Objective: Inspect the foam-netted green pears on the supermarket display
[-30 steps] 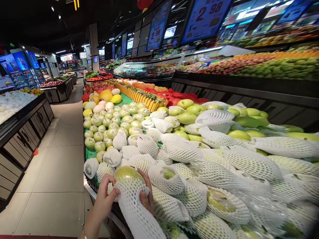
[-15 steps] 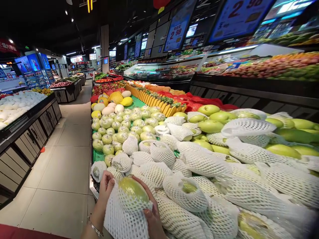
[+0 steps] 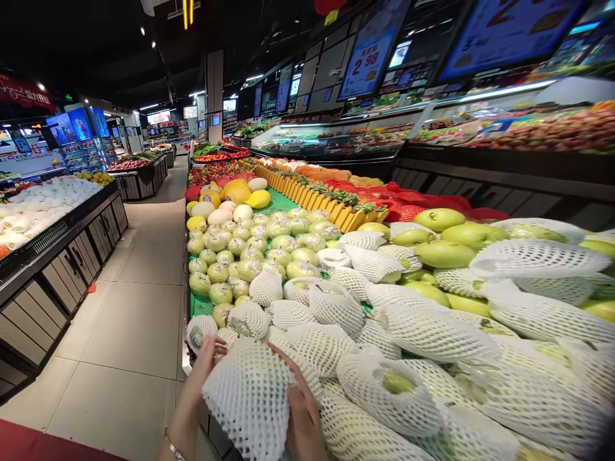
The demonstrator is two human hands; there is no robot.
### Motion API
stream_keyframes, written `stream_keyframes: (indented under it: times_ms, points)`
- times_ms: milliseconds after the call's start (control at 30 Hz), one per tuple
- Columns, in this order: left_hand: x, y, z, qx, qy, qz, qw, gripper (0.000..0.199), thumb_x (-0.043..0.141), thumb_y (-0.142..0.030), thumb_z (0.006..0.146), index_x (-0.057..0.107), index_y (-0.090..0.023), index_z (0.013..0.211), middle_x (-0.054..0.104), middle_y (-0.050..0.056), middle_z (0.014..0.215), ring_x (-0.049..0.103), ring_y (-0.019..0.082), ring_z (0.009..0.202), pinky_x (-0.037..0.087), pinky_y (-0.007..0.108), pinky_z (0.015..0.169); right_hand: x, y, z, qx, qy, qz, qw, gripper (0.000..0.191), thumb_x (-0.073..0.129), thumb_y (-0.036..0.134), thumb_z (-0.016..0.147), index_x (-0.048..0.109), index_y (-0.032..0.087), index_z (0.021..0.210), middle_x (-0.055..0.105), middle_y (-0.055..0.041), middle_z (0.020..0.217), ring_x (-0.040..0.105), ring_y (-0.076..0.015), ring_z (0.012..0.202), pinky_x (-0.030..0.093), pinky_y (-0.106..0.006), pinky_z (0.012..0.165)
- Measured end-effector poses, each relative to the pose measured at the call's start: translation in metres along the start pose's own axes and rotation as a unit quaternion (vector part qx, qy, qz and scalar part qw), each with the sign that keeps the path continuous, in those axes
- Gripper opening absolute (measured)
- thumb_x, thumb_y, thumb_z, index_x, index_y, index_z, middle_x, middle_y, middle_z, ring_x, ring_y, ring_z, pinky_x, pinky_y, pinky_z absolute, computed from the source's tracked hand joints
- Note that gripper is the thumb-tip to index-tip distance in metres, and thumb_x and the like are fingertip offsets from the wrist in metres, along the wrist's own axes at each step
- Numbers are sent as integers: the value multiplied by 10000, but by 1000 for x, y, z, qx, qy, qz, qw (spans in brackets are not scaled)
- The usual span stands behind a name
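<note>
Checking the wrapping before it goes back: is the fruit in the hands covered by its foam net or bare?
Covered: the foam net wraps the whole visible face, no green skin showing, held between left hand and right hand.

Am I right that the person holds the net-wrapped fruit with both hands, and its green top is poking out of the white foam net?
Not quite. Both hands do hold it, the left hand and the right hand, but the head view shows the white foam net covering the fruit completely; no green top shows. Bare green fruit lies farther back on the display.
</note>
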State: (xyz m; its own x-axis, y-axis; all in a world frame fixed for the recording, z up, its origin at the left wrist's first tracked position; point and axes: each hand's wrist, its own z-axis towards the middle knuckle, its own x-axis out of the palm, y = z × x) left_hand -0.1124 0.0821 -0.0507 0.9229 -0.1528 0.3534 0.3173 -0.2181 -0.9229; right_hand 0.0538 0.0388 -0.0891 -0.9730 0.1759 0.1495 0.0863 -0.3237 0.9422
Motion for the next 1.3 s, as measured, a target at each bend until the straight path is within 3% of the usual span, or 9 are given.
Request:
stream_keyframes:
  times_ms: [133,233,333,400,633,767,867,1133,1300]
  points:
    - [-1,9,-27,-102,84,-118,984,797,681,-839,636,693,-156,1047,706,135,1000,655,325,984,502,442,881,0,24,13,-200,107,-159,961,515,423,622,999,571,301,1375,611,-60,1335,567,-273,1243,441,-361,1048]
    - [11,11,-40,-75,86,-247,962,691,821,-639,661,700,-198,1179,686,131,1244,589,357,1220,424,471,1088,10,33,15,-254,91,-189,944,516,429,616,1004,511,263,1371,574,-77,1338,513,-239,1267,392,-313,1062]
    - [24,11,-45,47,53,-282,957,725,838,-532,701,615,-251,1331,666,113,1307,568,357,1273,373,479,1154,21,35,14,-247,-18,-155,956,294,524,510,1001,551,238,1110,565,-80,1154,546,-217,1109,444,-291,938]
    - [28,13,-47,81,44,-274,957,839,869,-522,664,542,-277,1397,670,124,1284,579,368,1259,377,497,1148,26,37,13,-239,-36,-117,963,254,537,489,1000,529,235,992,537,-42,960,562,-192,902,478,-271,794]
    - [29,37,-51,74,9,-268,961,879,920,-607,490,620,-303,1258,653,110,1254,581,388,1226,383,496,1128,31,50,10,-221,-29,-60,973,408,486,435,1030,383,216,701,379,21,676,439,-153,658,412,-237,608]
    - [29,39,-53,52,53,-262,962,1046,865,-719,480,560,-287,1383,631,123,1316,540,389,1280,351,485,1147,26,40,2,-231,-69,-72,968,333,541,238,992,429,208,680,443,26,637,447,-136,597,402,-243,568]
    - [26,37,-52,46,101,-266,958,1007,854,-718,507,586,-286,1377,636,125,1332,553,384,1275,335,497,1150,18,34,-1,-236,-105,-67,964,298,603,183,941,476,205,672,513,31,614,495,-124,559,454,-224,571]
    - [-13,40,-36,86,224,-160,958,968,1010,-453,328,709,-305,1236,672,91,1277,598,337,1208,391,439,1078,7,69,11,-123,13,-25,992,507,664,377,903,424,165,510,468,17,455,455,-100,420,403,-170,428]
    - [-17,41,-36,93,239,-88,963,942,966,-545,427,684,-267,1281,655,129,1300,601,356,1201,407,477,1073,7,74,11,-47,24,-17,998,561,712,484,840,426,168,476,433,7,454,411,-113,431,364,-210,427]
